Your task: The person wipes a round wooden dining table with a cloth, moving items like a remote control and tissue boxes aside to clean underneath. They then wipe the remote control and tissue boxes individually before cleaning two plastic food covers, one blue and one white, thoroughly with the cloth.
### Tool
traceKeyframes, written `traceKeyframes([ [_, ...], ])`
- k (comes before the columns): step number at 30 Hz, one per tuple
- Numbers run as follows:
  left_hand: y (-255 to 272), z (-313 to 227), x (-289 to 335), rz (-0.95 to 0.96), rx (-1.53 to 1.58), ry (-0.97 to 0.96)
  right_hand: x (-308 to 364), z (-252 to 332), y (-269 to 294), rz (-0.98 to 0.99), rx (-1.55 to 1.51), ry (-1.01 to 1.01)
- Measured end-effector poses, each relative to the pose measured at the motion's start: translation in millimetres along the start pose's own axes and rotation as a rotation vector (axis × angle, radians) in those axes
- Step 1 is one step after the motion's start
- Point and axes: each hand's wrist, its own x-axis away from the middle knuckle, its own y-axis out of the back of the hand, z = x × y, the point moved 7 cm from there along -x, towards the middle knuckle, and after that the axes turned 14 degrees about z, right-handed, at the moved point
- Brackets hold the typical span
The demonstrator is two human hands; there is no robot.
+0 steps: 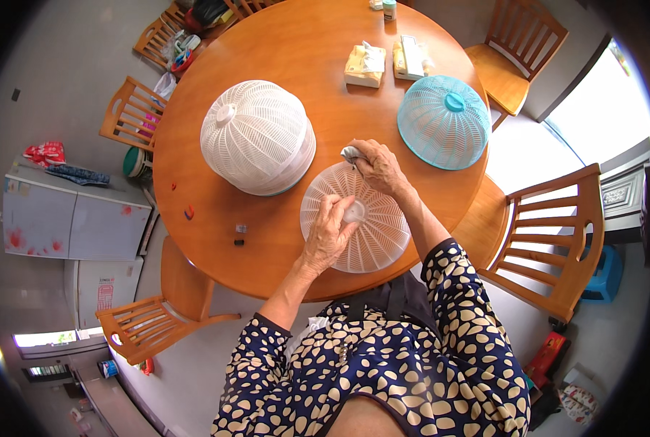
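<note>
On the near part of the round wooden table lies a white mesh food cover [376, 244] with a round knob on top. My left hand [326, 237] is on this cover, thumb and forefinger closed around the sides of its knob. Above the cover's far edge, my right hand [382, 169] pinches a small greyish cloth [351, 154], mostly hidden by the fingers. To the left stand nested white food covers [256, 131], with a bluish rim showing underneath. A light-blue food cover [445, 120] sits at the right, beyond my right hand.
The wooden table [267, 247] holds two tissue packs [365, 67] [409, 58] and a small jar [389, 10] farther back. Small bits, including a dark one [239, 242], lie at the left. Wooden chairs [547, 240] surround it; a fridge [70, 211] stands left.
</note>
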Motion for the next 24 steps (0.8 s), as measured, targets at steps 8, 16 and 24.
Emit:
traceKeyframes([
  [8, 1, -1, -1, -0.030, -0.012, -0.026, 91, 55, 7, -0.243, 0.273, 0.258],
  [16, 0, -1, 0, -0.050, 0.008, -0.041, 134, 52, -13, -0.345, 0.324, 0.200],
  [24, 2, -2, -4, -0.023, -0.023, 0.010, 70, 15, 15, -0.356, 0.054, 0.106],
])
